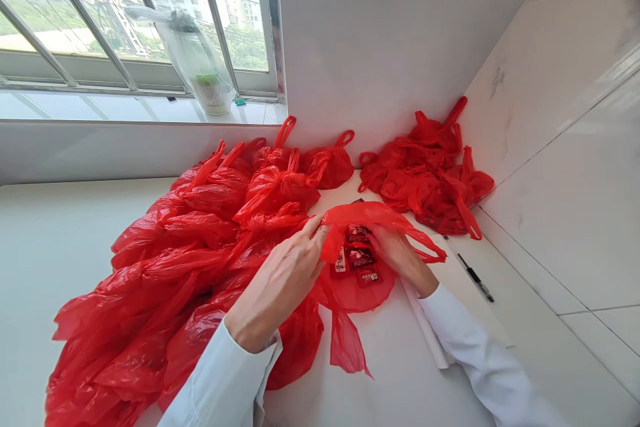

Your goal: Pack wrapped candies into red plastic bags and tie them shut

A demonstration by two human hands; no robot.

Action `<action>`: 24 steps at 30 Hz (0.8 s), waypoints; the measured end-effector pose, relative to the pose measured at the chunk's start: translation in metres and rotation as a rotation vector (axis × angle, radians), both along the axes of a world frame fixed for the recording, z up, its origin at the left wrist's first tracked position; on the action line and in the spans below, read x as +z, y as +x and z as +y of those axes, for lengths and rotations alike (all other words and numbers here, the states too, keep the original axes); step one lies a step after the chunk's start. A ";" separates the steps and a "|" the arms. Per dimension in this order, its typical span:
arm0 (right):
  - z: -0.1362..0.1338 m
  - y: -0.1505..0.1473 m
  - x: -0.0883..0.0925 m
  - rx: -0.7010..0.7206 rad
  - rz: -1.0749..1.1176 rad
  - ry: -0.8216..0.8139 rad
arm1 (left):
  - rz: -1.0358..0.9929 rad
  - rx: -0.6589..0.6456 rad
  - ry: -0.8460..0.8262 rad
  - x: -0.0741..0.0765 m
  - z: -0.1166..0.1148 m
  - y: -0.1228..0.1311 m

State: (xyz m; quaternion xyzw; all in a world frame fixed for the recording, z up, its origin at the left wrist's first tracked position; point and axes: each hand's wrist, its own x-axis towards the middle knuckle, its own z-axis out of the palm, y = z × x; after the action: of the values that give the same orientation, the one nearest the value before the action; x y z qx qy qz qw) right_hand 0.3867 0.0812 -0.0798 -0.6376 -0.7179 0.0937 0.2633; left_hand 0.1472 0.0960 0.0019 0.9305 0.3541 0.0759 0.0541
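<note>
A red plastic bag (357,300) lies open in front of me, its handles loose at the side and front. Inside it are several small dark-red packets (361,255) with white print and a pale packet (341,260). My left hand (287,273) is closed on the bag's upper rim, thumb and fingers pinching the plastic. From the right, my right hand (393,250) reaches into the bag's mouth beside the packets. Its fingers are largely hidden by the bag and the packets, so whether it holds one does not show.
Many filled, knotted red bags (200,253) are piled on the left of the white table (60,227). Another heap of red bags (425,167) sits in the back corner. A black pen (475,277) lies on white paper (487,313). A bagged cup (213,90) stands on the windowsill.
</note>
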 end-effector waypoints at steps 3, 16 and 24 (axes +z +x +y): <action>0.006 -0.003 -0.002 -0.050 -0.076 0.012 | -0.017 0.012 -0.007 0.004 -0.001 0.001; -0.020 0.001 0.022 -0.225 -0.322 0.028 | -0.082 0.001 -0.060 0.001 0.000 -0.011; -0.042 -0.008 0.051 -0.124 -0.207 -0.014 | -0.087 -0.001 -0.061 0.000 0.000 -0.013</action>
State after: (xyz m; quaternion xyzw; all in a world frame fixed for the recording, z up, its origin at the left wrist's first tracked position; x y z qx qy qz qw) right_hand 0.3786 0.0394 -0.0288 -0.6888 -0.6999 0.0159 0.1884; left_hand 0.1340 0.0961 0.0017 0.9244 0.3533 0.1055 0.0979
